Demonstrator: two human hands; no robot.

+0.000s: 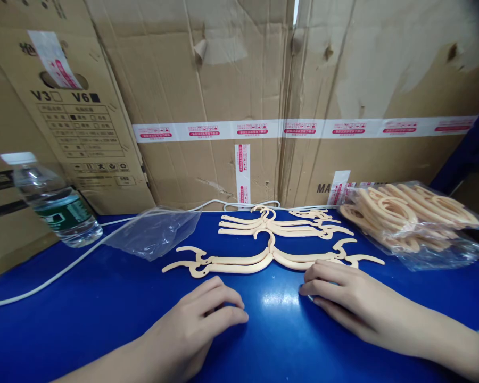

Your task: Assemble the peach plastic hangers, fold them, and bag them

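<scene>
My left hand (207,319) rests low over the blue table, its fingers loosely curled and nothing visible in them. My right hand (355,303) lies farther right with bent, slightly parted fingers; its top finger overlaps the right arm of a cream plastic folding hanger (239,265). Whether it touches the hanger, I cannot tell. That hanger lies unfolded in the middle, hook pointing away, with another set of arms close behind it. Beyond them lie more unfolded hangers (295,230), stacked close together. Parts of my right hand's underside are hidden.
A clear bag of folded hangers (407,213) sits at the right. Several cream pieces (311,214) lie at the back. At left stand a water bottle (59,207), a crumpled plastic bag (155,234) and a white cable (64,271). Cardboard boxes (207,170) wall the table's (112,308) back.
</scene>
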